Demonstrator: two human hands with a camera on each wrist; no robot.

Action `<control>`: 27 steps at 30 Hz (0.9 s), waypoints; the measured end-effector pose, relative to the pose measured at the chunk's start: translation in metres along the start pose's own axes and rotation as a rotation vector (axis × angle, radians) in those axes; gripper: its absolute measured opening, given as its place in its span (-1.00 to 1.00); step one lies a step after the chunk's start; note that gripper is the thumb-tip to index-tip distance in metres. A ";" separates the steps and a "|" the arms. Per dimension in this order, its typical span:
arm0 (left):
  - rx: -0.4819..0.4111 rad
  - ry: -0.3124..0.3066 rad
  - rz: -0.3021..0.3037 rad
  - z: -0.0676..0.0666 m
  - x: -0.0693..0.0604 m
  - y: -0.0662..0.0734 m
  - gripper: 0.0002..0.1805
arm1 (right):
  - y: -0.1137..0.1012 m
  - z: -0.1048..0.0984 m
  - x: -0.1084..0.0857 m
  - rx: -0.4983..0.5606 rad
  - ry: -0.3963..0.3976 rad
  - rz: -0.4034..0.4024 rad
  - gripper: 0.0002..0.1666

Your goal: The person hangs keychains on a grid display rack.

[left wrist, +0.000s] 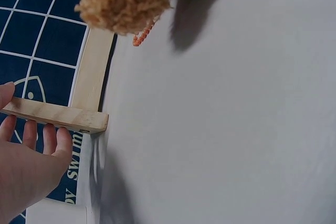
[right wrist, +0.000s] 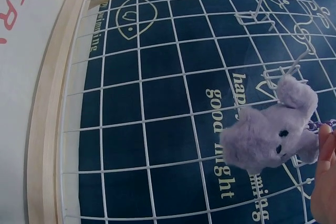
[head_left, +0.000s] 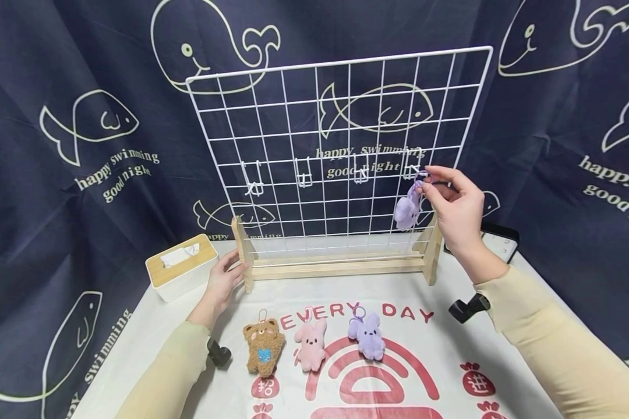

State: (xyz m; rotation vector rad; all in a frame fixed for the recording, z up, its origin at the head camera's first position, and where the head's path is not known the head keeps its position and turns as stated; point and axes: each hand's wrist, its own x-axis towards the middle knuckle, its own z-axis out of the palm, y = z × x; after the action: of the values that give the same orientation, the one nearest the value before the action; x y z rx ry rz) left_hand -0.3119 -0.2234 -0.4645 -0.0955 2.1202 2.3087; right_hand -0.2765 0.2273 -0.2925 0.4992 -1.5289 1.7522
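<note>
Currently we pinch the purple cord at the top of a fluffy lilac plush keychain (head_left: 407,212) between the thumb and fingertips of our right hand (head_left: 458,209), so that the toy hangs in front of a white wire grid panel (head_left: 349,63), near its right side. Its cord is just beside the rightmost white metal hook (head_left: 411,169), though we cannot tell whether the two touch; three more such hooks (head_left: 303,174) sit in a row to the left. With our left hand (head_left: 223,282) we grip the pale wooden upright (head_left: 244,259) at the panel's left end, the thumb on one side and the fingers on the other, as the left wrist view shows. On the white tabletop (head_left: 388,291) before us, printed with red lettering, three toys lie in a row: a curly brown plush bear (head_left: 264,347) with a blue patch, a pink plush animal (head_left: 312,347), and a second lilac plush animal (head_left: 370,338). Beside our left hand we see a white tissue box (head_left: 183,285) with a wooden lid, and behind everything hangs a navy cloth (head_left: 110,46) with pale whale and fish outlines
</note>
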 end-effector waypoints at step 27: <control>0.002 0.005 0.008 0.002 -0.002 0.002 -0.35 | 0.024 0.003 0.013 -0.064 0.038 0.067 -0.65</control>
State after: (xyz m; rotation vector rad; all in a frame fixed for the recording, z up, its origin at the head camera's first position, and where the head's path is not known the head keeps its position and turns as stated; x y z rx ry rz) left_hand -0.3101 -0.2217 -0.4624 -0.0930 2.1289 2.3134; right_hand -0.3034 0.2276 -0.2990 0.3852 -1.5861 1.7475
